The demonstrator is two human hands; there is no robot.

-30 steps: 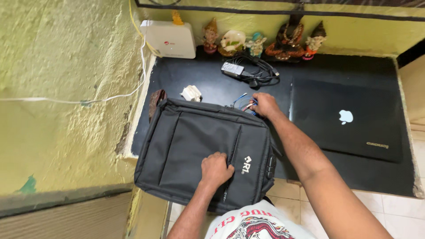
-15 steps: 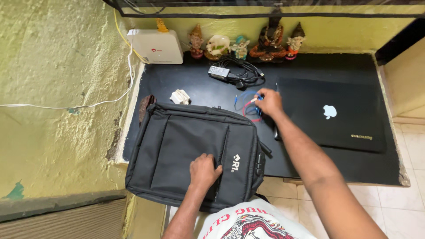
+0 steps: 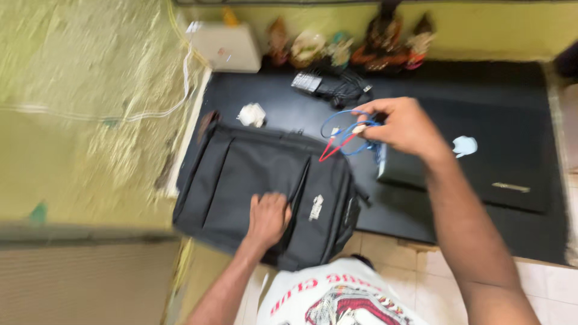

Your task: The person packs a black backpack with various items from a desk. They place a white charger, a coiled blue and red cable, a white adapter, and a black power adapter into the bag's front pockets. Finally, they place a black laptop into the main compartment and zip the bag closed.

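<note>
Cable bundle up in the right hand, backpack pinned by the left.

Right hand (image 3: pixel 406 126) pinches a looped blue-and-red cable bundle (image 3: pixel 344 133) above the black backpack (image 3: pixel 241 180); left hand (image 3: pixel 268 218) lies flat on the backpack's front, fingers closed around nothing. Black laptop (image 3: pixel 500 162) just beside, on the dark desk (image 3: pixel 271 111); picture blurred.

- The backpack (image 3: pixel 259 180) under the left grip (image 3: pixel 268 218) is black woven cloth, matt, with stitched seams.
- The cables (image 3: pixel 343 133) in the right grip (image 3: pixel 404 126) are thin, smooth plastic-coated, blue and red.
- The laptop (image 3: pixel 481 162) just beyond the right grip has a matt black lid.
- The table (image 3: pixel 277 114) ahead of both grips is dark and smooth with a dull sheen.
- The wall (image 3: pixel 90 120) left of the left grip is rough yellow-green plaster.
- The box (image 3: pixel 226 48) far ahead is smooth white plastic.
</note>
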